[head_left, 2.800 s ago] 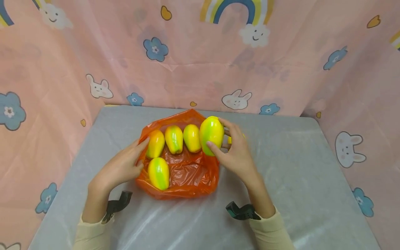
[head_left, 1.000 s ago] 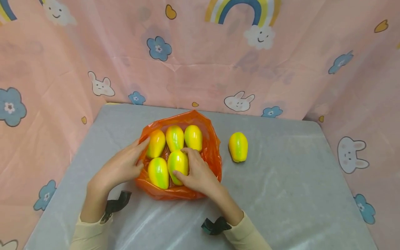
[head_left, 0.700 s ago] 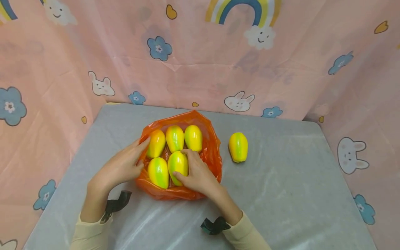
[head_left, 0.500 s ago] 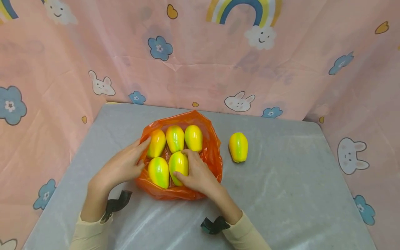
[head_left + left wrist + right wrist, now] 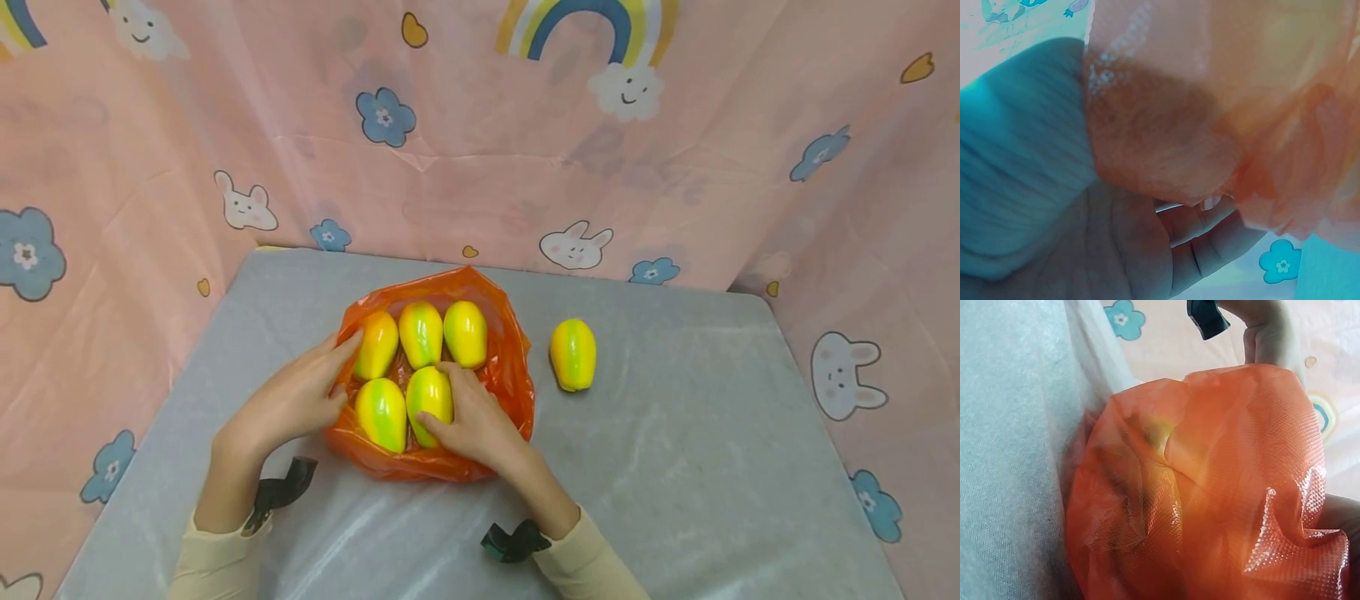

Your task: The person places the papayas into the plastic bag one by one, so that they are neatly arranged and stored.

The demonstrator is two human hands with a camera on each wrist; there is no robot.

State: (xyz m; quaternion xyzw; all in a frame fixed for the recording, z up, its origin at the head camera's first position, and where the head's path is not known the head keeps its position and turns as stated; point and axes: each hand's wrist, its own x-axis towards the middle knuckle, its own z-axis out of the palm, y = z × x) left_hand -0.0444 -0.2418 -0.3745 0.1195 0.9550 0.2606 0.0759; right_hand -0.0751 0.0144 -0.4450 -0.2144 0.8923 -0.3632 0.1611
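Observation:
An orange-red plastic bag (image 5: 517,379) lies with its mouth spread wide in the head view. Inside are several glossy yellow papaya-like fruits (image 5: 422,329) with green streaks. My left hand (image 5: 303,392) holds the bag's left rim; in the left wrist view the film passes between thumb and fingers (image 5: 1210,240). My right hand (image 5: 476,421) reaches over the bag's front right and grips a papaya-like fruit (image 5: 429,404) in the front row, thumb on its near side. In the right wrist view, the bag (image 5: 1222,462) hides most of this hand and its fruit.
One more papaya-like fruit (image 5: 573,354) stands on the grey-covered table (image 5: 675,433), right of the bag. A pink patterned curtain (image 5: 465,192) surrounds the table's back and sides. Dark wrist-worn mounts (image 5: 516,542) stick out from both wrists.
My right hand has carried its fruit from the bag's right edge left and down into the front row. The lone fruit now shows fully. During the last second both hands stay nearly still.

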